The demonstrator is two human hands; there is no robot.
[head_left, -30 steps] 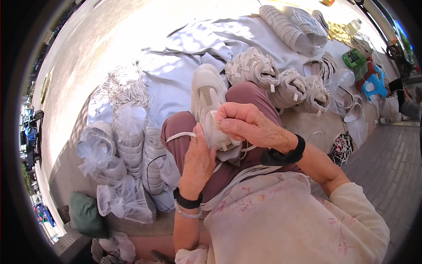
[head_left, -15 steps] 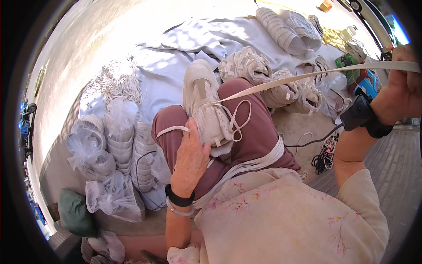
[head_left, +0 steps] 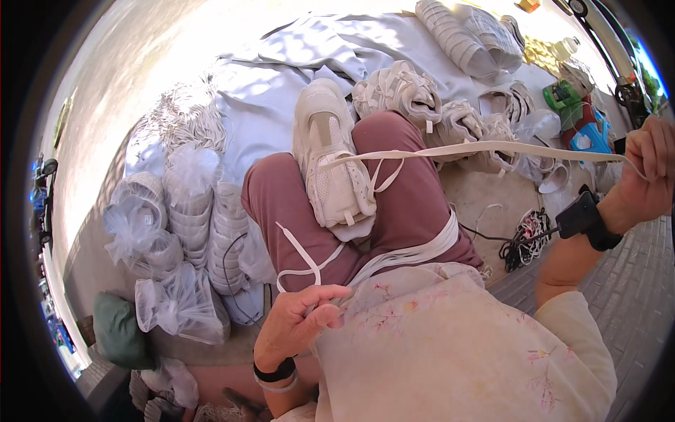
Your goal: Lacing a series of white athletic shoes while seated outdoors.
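Note:
A beige sneaker [head_left: 327,165] rests on my lap between my knees, its toe pointing away from me. From its lacing a flat cream shoelace [head_left: 478,148] runs taut to the far right. My right hand [head_left: 650,155] is closed around that lace's end. My left hand [head_left: 301,318] is near my waist, clear of the sneaker, thumb and forefinger apart with nothing seen between them. Just beyond it, a loose lace end [head_left: 299,247] curls over my left thigh. A bundle of white laces [head_left: 408,246] lies across my lap.
More beige sneakers [head_left: 401,91] stand beyond my right knee. Bagged stacks of shoe parts [head_left: 190,232] sit at the left, below a heap of laces [head_left: 179,119]. A dark and white cord tangle [head_left: 524,239] lies at the right. Wrapped rolls [head_left: 464,42] stand at the back.
My left hand has left the sneaker and moved back toward my waist. My right hand is lower, still pulling the lace out sideways. The lace loop beside the sneaker has become smaller.

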